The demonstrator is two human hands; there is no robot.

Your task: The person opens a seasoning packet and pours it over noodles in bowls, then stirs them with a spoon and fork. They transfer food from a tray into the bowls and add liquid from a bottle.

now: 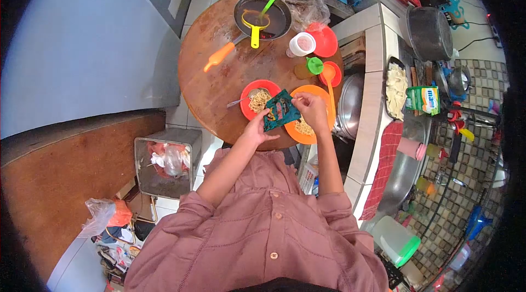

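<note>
A dark green seasoning sachet (281, 111) is held up between my hands over the round table. My left hand (256, 131) grips its lower left side, the thumb across the front. At its upper right corner, my right hand (312, 110) pinches with closed fingertips. Behind the sachet is a red bowl (247, 90) of noodles with a fork or spoon leaning on its rim. Under my right hand sits an orange plate (324, 92), also with noodles, partly covered by the hand and sachet. An orange ladle (330, 81) stands behind the plate.
On the wooden table (205, 40), a frying pan (279, 4) holds dark liquid and a yellow strainer (255, 34). White cups (302, 44) and a green-lidded container (314, 66) stand nearby. A bin (164, 181) is at left; a tiled counter (364, 122) with a sink runs along the right.
</note>
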